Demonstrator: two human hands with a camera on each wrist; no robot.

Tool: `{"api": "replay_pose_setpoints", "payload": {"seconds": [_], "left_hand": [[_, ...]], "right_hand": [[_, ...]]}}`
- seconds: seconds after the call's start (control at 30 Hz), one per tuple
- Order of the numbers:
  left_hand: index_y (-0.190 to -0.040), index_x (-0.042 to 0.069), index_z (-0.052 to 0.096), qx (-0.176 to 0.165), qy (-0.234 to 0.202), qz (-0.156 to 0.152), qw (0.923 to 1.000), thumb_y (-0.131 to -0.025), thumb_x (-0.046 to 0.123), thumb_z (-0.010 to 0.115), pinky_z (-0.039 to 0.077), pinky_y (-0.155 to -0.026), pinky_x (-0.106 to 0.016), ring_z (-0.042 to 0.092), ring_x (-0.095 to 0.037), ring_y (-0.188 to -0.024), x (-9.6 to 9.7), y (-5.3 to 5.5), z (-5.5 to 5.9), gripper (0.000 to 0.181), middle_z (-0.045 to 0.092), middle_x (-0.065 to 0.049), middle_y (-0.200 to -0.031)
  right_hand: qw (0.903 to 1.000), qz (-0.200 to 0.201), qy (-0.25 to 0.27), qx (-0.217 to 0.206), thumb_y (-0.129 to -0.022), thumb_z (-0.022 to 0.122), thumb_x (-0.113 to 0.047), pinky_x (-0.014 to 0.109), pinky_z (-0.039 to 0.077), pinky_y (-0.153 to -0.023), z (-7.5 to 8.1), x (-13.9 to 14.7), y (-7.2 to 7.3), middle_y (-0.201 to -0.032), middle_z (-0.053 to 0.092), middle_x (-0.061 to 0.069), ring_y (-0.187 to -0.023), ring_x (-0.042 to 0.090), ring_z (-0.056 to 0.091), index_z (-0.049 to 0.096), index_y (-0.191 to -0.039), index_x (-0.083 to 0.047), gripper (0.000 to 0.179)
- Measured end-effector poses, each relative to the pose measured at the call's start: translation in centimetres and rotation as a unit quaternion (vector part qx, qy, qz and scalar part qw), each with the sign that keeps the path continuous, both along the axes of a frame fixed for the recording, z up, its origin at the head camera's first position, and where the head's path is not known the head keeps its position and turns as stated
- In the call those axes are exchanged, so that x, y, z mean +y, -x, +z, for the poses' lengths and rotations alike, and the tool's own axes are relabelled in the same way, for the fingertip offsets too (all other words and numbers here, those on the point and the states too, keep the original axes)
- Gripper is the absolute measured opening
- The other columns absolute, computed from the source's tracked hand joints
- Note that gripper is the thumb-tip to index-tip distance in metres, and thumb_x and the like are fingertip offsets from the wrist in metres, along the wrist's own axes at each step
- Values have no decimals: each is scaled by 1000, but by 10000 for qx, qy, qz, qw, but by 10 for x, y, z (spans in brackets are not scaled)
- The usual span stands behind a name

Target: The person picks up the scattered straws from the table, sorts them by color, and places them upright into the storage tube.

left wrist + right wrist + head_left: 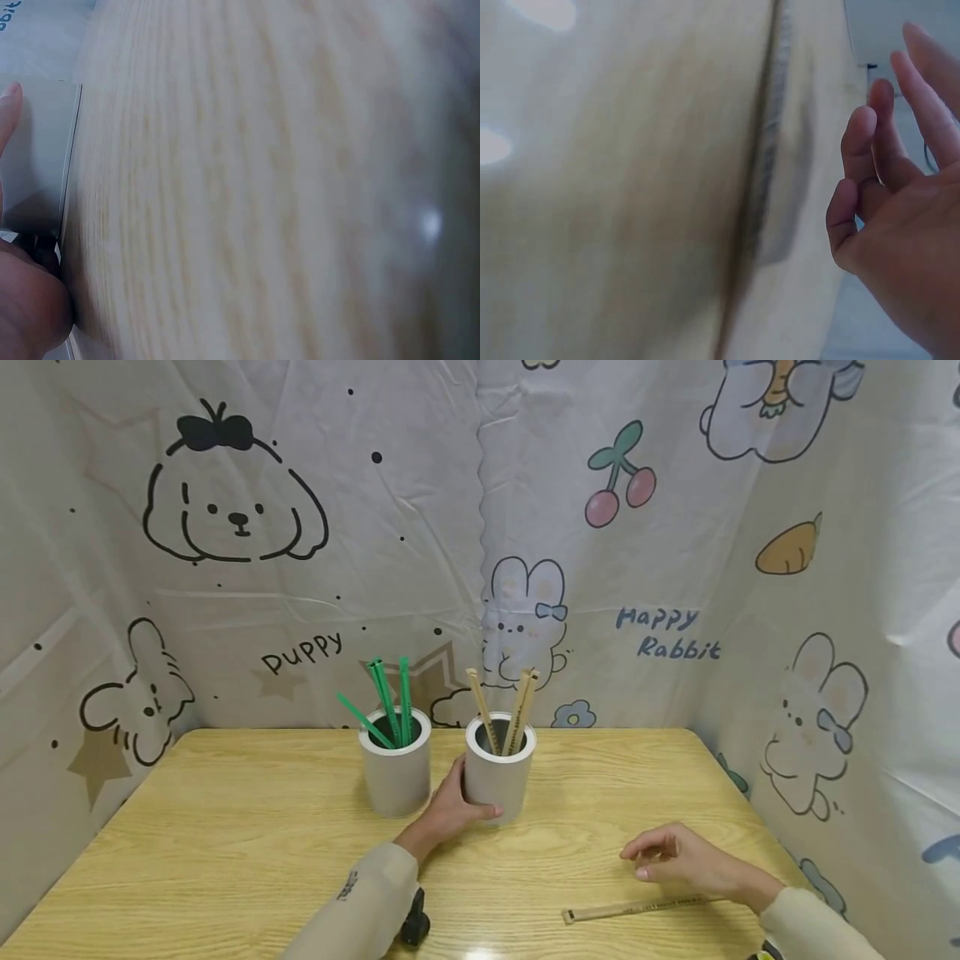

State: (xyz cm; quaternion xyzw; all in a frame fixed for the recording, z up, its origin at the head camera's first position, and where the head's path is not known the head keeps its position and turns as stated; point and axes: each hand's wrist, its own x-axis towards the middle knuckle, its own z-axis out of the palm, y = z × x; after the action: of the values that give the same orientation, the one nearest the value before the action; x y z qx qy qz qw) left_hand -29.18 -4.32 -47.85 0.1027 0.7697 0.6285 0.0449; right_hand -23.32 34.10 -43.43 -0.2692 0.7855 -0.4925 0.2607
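My left hand [448, 810] grips the lower left side of a white cylindrical holder [501, 781], thumb across its front; its other fingers are mostly hidden. Several thin tan sticks [517, 714], seemingly paper-wrapped, stand in that holder. In the left wrist view, part of the holder's wall [41, 165] shows beside the thumb. My right hand [686, 862] hovers over the table at the right, fingers loosely bent and holding nothing. Below it lies one more thin tan stick [622, 910] with dark print, its right end hidden by the wrist; the right wrist view shows it blurred.
To the left stands a second white holder [397, 781] with several thin green sticks [386, 702] leaning in it. Both holders are near the back of the wood-grain table [247, 852]. A printed cloth [420, 527] hangs behind and along the sides.
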Motion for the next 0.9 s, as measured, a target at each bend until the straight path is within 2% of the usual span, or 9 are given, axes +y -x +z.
{"api": "replay_pose_setpoints", "payload": {"seconds": [0.17, 0.37, 0.63, 0.9], "left_hand": [[-160, 11, 21, 5, 26, -13, 10000, -77, 13, 88, 31, -120, -60, 40, -41, -144, 0, -1, 1, 107, 38, -17, -160], [-160, 11, 21, 11, 115, 73, 9999, -76, 14, 89, 30, -121, -59, 40, -41, -145, -4, -1, 2, 108, 37, -18, -161], [-160, 11, 21, -24, 147, 51, 9999, -78, 16, 89, 29, -121, -60, 38, -42, -146, -3, 0, 1, 107, 35, -18, -162], [-160, 11, 20, -64, 170, 59, 9998, -77, 16, 89, 29, -121, -60, 38, -42, -146, -1, -3, 1, 108, 35, -19, -162]], "right_hand": [[9999, 129, 90, 1, -98, 62, -6, 17, 50, -90, -9, 22, -12, -122, 71, -3, -110, 1, 62, 64, -123, 11, 30], [9987, 354, 147, 339, -96, 65, -5, 15, 47, -93, -18, 27, -14, -122, 71, 5, -112, 1, 61, 67, -121, 6, 28], [9979, 419, 256, 417, -95, 66, -3, 17, 44, -94, -23, 24, -18, -118, 68, 11, -109, 5, 60, 69, -120, 4, 26], [9954, 297, 163, 894, -91, 71, -9, 18, 44, -89, -27, 22, -23, -106, 66, 15, -101, 6, 58, 73, -110, 0, 21]]}}
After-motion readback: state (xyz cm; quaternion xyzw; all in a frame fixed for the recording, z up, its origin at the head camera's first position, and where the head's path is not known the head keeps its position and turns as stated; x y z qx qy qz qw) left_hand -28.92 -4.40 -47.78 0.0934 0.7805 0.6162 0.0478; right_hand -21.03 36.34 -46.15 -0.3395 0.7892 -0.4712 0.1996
